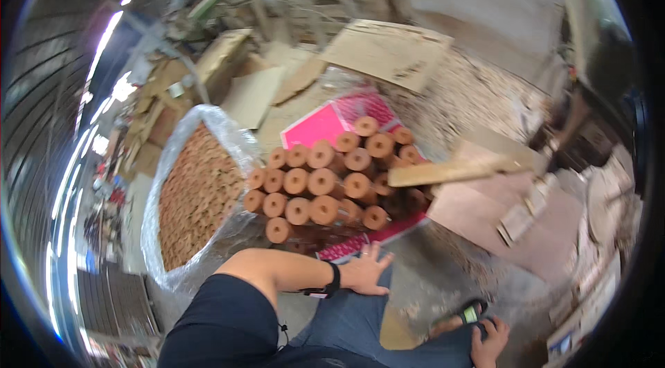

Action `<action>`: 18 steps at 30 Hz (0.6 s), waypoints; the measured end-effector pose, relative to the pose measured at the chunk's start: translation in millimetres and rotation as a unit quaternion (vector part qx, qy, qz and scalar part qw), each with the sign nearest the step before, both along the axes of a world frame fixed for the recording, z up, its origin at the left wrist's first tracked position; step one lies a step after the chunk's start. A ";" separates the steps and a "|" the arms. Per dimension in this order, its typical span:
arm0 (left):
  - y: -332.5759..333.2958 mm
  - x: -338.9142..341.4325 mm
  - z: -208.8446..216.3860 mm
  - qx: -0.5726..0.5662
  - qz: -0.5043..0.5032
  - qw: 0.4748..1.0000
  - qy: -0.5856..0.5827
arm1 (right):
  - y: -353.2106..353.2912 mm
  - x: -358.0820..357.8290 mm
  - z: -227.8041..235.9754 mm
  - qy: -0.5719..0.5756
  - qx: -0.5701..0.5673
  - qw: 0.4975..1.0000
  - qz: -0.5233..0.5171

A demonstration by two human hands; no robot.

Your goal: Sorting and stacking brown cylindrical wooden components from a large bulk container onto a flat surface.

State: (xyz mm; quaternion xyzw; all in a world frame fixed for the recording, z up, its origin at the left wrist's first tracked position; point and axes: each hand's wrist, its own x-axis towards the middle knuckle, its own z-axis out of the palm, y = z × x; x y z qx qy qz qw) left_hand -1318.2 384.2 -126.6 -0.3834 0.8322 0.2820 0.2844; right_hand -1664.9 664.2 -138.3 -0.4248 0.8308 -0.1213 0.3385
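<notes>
My left hand lies on my grey-trousered leg, fingers spread, holding nothing. A dark band circles that wrist. At the lower right my right hand rests at my other knee, fingers apart and nothing visible in them. Close to it is a dark object with a light-green patch, too blurred to name. Beyond my left hand, several orange-brown cylinders with round centre holes are piled with their ends toward me. They lie on a pink printed sheet; neither hand touches them.
Left of the pile stands a clear plastic bag full of small brown pieces. A wooden plank reaches over the pile's right side. Farther back lie a wooden board and scattered shavings. Flat brown sheets lie at right.
</notes>
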 end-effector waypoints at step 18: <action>10.2 -6.0 -35.0 -0.128 0.032 0.971 0.200 | -96.0 -24.3 -50.1 0.142 -0.079 0.966 0.201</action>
